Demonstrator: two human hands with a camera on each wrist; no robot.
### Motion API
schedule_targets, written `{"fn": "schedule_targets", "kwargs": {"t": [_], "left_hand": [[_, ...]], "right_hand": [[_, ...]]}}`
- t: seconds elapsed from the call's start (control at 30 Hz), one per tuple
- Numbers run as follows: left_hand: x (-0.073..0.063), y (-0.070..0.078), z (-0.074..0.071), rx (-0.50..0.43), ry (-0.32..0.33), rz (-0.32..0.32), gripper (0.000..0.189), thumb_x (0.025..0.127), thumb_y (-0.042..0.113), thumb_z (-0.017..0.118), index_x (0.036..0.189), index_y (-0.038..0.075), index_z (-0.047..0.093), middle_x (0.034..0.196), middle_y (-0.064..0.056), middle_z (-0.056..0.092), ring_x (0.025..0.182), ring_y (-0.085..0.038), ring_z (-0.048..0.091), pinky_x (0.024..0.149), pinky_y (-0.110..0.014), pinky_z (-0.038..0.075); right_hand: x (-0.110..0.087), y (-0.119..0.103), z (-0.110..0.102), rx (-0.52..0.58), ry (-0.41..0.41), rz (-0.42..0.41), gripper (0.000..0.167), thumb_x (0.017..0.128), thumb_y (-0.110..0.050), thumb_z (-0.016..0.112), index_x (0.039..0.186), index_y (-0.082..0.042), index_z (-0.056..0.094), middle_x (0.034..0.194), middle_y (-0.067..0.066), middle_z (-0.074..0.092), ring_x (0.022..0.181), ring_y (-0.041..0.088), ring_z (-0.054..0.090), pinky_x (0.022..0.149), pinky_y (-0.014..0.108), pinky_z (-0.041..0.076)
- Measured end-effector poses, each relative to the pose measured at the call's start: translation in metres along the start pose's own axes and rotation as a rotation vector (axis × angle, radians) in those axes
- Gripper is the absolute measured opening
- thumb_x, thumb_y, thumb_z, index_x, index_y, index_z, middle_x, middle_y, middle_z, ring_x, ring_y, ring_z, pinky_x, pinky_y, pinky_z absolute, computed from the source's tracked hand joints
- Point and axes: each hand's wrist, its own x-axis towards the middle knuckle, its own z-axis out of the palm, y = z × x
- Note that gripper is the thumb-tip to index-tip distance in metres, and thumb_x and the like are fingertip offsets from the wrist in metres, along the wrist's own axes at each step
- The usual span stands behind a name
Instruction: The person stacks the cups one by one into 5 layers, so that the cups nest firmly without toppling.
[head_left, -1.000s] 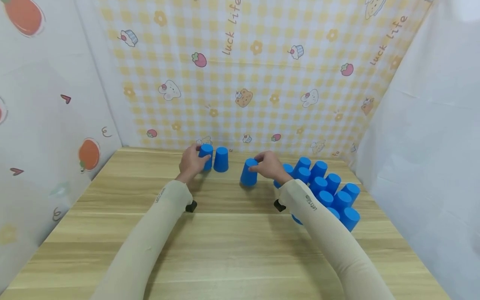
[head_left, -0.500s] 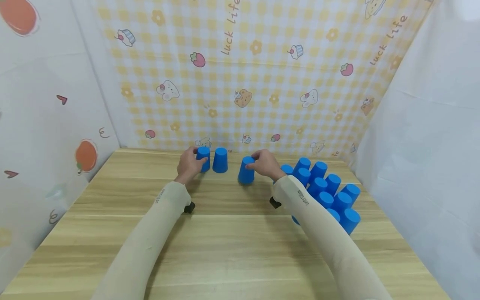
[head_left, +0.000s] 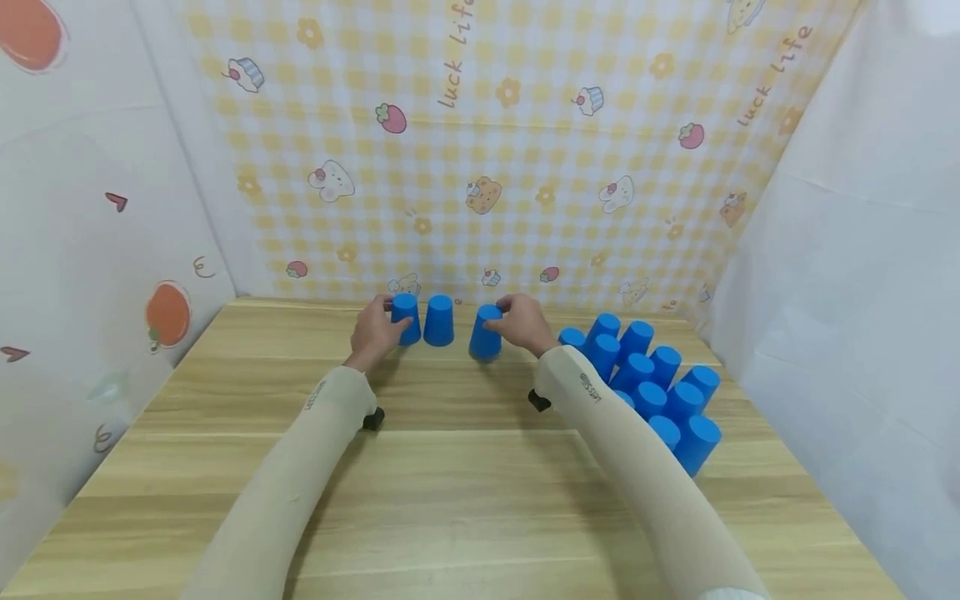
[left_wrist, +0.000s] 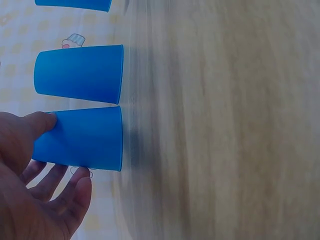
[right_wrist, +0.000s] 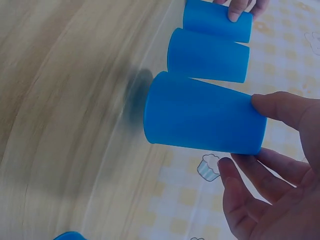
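Observation:
Near the back of the table, my left hand [head_left: 377,332] grips an upside-down blue cup [left_wrist: 82,140], thumb on its near side and fingers behind. A second upside-down blue cup [head_left: 439,322] stands just right of it, a narrow gap between the two. My right hand [head_left: 525,322] pinches a third blue cup [right_wrist: 205,115] near its narrow top, thumb in front and fingers on the far side. That cup is held with its wide rim down, close over the table and a short way right of the middle cup. Its shadow shows on the wood in the right wrist view.
Several more upside-down blue cups [head_left: 683,403] stand grouped at the right of the wooden table [head_left: 450,508], partly hidden behind the right sleeve [head_left: 637,458]. A yellow checked cloth [head_left: 450,167] hangs behind the table's back edge. White cloths flank both sides.
My right hand has carried its cup left and slightly back, nearer the middle cup. The left hand and its cup have shifted slightly left in view, along with the whole scene.

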Motion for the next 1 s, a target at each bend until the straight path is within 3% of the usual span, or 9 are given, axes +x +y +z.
{"fn": "schedule_targets", "kwargs": {"t": [0.37,0.67,1.0], "left_hand": [[-0.002,0.002,0.003,0.006,-0.065,0.027,0.054,0.098,0.029,0.064,0.143,0.007,0.042,0.141,-0.018,0.053,0.127,-0.040,0.051,0.097,-0.059,0.045],[-0.001,0.003,0.009,0.023,-0.056,0.016,0.055,0.097,0.031,0.066,0.142,0.008,0.043,0.141,-0.016,0.054,0.128,-0.038,0.051,0.096,-0.058,0.046],[-0.003,0.003,-0.002,0.058,-0.055,0.018,0.052,0.097,0.031,0.065,0.140,0.008,0.046,0.140,-0.015,0.055,0.128,-0.037,0.052,0.094,-0.057,0.046]], "right_hand": [[0.011,0.007,0.011,0.026,0.051,0.041,0.053,0.094,-0.022,0.070,0.136,0.004,0.053,0.136,0.020,0.057,0.124,0.033,0.056,0.100,0.045,0.049],[0.020,0.011,0.017,0.035,0.058,0.011,0.051,0.094,-0.020,0.069,0.136,0.005,0.053,0.135,0.021,0.058,0.123,0.033,0.058,0.099,0.046,0.050],[0.031,0.003,0.021,0.035,0.041,-0.006,0.050,0.093,-0.018,0.069,0.135,0.005,0.054,0.134,0.021,0.059,0.122,0.033,0.058,0.099,0.045,0.050]]}}
